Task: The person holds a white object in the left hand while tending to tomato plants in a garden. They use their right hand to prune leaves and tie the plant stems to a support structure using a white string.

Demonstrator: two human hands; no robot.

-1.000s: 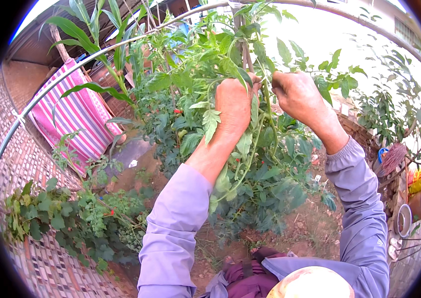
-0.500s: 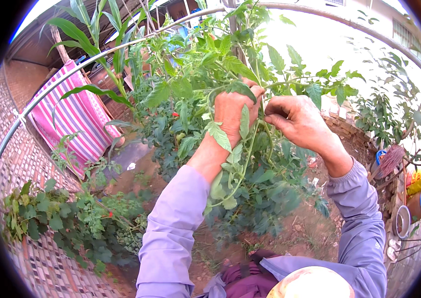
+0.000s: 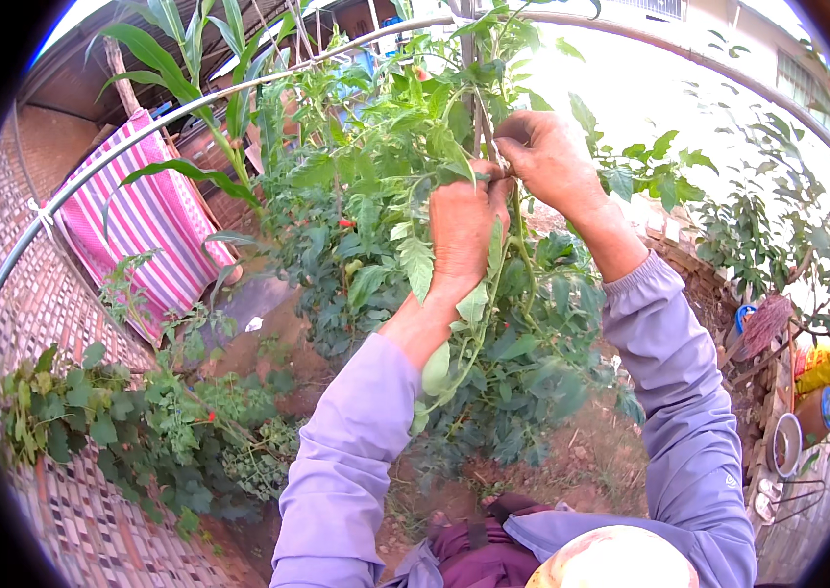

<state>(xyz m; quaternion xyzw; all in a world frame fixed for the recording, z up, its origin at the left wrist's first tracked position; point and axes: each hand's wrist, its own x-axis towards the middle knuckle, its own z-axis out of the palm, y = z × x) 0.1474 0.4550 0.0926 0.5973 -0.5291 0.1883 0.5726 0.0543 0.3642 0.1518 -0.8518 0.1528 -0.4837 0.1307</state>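
A leafy tomato plant (image 3: 405, 137) rises in front of me beside an upright stake (image 3: 467, 54). My left hand (image 3: 466, 227) is closed round the plant's stem near the stake, with leaves hanging over its wrist. Just above it and to the right, my right hand (image 3: 547, 162) pinches with thumb and finger close to the stem. A thin brownish strip or twig shows between the hands, too small to name. The fingertips of both hands nearly touch. A long side shoot (image 3: 474, 343) droops below my left hand.
A bent hoop pole (image 3: 195, 106) arches across the top. At left hangs a pink striped cloth (image 3: 146, 230), above low leafy plants (image 3: 106, 416). Stacked bricks (image 3: 684, 257), a blue-lidded container (image 3: 817, 412) and a round basin (image 3: 787, 444) stand at right.
My right hand has moved up and slightly left, from beside my left hand to above it. My left hand stays on the stem, shifted slightly. Leaves near the hands have shifted.
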